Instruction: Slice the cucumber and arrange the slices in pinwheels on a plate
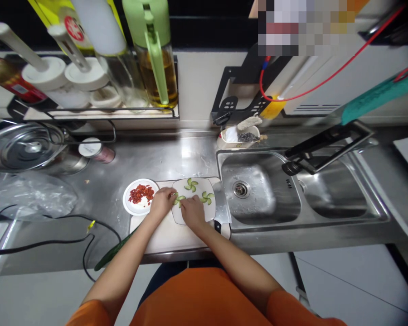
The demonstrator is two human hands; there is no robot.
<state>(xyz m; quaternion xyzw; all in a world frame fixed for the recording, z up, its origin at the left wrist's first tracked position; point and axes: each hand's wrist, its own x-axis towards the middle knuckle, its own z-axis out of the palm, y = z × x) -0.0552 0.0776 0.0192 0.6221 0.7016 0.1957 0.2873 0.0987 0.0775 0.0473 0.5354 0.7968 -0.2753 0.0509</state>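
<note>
A squarish white plate point(209, 213) holds thin green-rimmed cucumber slices point(191, 184), fanned into small pinwheels. At its left rim my left hand point(161, 203) is closed, its fingertips pinching a cucumber slice. My right hand point(193, 213) reaches over the plate's front half with fingers curled together at the same left cluster of slices; what lies under its fingertips is partly hidden. Beneath the plate is a pale cutting board point(163, 237). A round white plate point(126, 201) of chopped red pieces point(141, 194) stands beside my left hand. Under my left forearm lies a long dark green cucumber point(110, 256).
A knife with a black handle point(218, 226) lies by the board's right end, close to the double sink point(258, 190). Black cables point(71, 217) and a clear plastic bag point(30, 194) are at left. Seasoning jars and an oil bottle point(156, 68) fill a rack behind.
</note>
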